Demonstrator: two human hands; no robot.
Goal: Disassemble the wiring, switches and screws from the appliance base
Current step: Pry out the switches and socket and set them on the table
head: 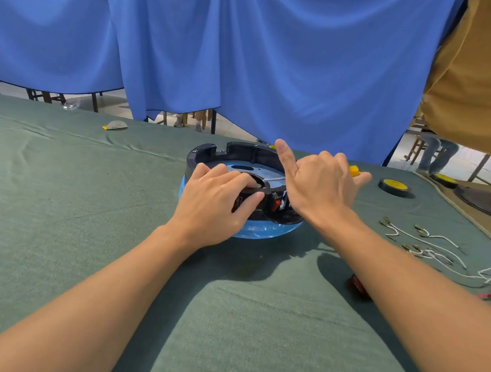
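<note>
The left hand (216, 201) covers the near-left wall of the appliance base (235, 152). The right hand (320, 186) conceals most of a screwdriver (354, 171), leaving only its yellow handle tip and shaft in view. A dark red part (358, 284) lies half hidden under the right forearm, and white wires (427, 244) right of that hand run off the frame's edge.

A wrinkled grey-green cloth covers the surface (61, 200) under the left hand (216, 201) and right hand (320, 186). Beyond both hands hangs a draped blue fabric curtain (248, 54). Under its hem, far past the left hand, a pale floor (14, 88) shows brightly lit, with brown wooden chair legs (44, 95) and dark metal table legs (94, 102). Above and right of the right hand stands a person in a mustard shirt (482, 72).
</note>
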